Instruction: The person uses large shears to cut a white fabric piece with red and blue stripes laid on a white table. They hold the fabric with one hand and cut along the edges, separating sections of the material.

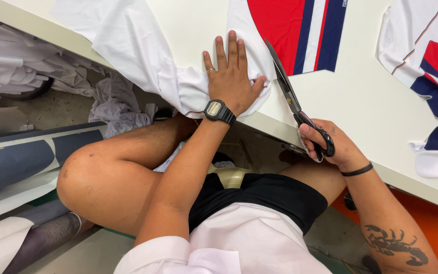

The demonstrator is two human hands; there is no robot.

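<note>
Seen from above, seated at the edge of a white table point(361, 96) running across the upper half of the frame. Left hand point(231, 78), upper centre, spread flat with fingers apart and pressing down on white mesh fabric point(143, 56) that spills from the upper left over the table edge; a ring on one finger, a black digital wristwatch point(219, 110) just below. Right hand point(330, 144), right of centre, closed around the black handles of large tailor's scissors point(292, 99), blades pointing up and left, apparently near closed, tips reaching toward a printed panel point(300, 30) in red, navy and white stripes at top centre. Blades lying just beside the thumb of the pressing hand, at the border between white cloth and coloured print. Thin black band on the right wrist, scorpion tattoo point(394, 243) on the forearm at lower right. Another red, white and navy printed piece point(432, 76) at the far right of the table, well apart. Heaps of white offcuts point(16, 66) at upper left below the table, rolled grey material point(21, 162) at lower left. Judged as mid-cut along the printed panel's outline; next stroke likely calling for opened blades, cloth held taut and flat, thumb kept clear of the edge.
</note>
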